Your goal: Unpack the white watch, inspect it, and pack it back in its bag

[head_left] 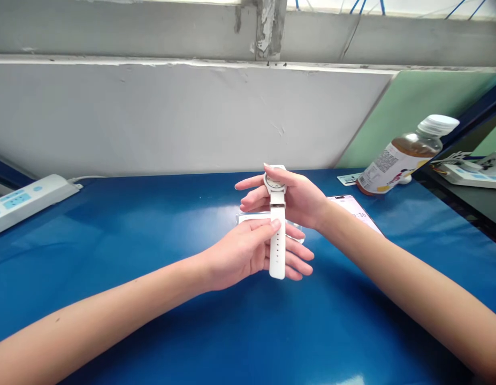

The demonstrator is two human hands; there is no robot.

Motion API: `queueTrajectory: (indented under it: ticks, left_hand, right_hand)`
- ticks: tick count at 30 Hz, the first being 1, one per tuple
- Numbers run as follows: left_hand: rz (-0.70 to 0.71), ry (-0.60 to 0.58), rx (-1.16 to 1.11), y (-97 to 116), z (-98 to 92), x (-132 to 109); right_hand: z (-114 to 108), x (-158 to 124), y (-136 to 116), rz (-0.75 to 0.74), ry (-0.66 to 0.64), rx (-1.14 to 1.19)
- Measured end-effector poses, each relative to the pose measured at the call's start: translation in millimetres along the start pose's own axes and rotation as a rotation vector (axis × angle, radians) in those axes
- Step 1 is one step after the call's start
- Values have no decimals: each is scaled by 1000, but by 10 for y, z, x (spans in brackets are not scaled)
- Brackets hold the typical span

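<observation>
Watch [277, 213], dial [274, 183] partly covered, phone [355, 205] part-hidden

The watch [277, 215] has a smooth, softly matt strap [277, 259], rubber or leather (which, I cannot tell), and a shiny, metal-looking loop [277, 205]. The table [171, 321] is smooth and glossy, glaring in patches. The bottle [404, 155] looks clear plastic, the power strip [27, 202] smooth plastic, the post [268, 27] rough with flaking paint.

Head cam looks fwd & down at blue tbl [239, 342] from close above
</observation>
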State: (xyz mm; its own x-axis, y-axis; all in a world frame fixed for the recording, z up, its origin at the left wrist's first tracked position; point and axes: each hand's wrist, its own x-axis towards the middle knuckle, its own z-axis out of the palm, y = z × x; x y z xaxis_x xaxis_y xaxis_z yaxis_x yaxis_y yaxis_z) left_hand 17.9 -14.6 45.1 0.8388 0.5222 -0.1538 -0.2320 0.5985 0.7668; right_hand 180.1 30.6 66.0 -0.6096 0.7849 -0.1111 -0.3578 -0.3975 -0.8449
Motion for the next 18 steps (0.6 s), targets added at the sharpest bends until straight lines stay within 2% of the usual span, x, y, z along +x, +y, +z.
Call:
queueTrajectory:
  ticks: [5,7,11,15,18]
  left_hand:
    - [-43,130,89,3,81,-20]
    - [-52,180,122,18,99,-21]
    - [-32,250,154,61,97,-23]
    - [-30,321,251,89,59,-12]
    - [-33,363,359,86,25,9]
  right_hand:
    - [21,3,4,3,-48,31]
    - [46,11,26,-27,-11,33]
    - [86,32,53,-129,147,114]
    - [44,51,22,-79,169,254]
    - [-2,61,11,-80,186,247]
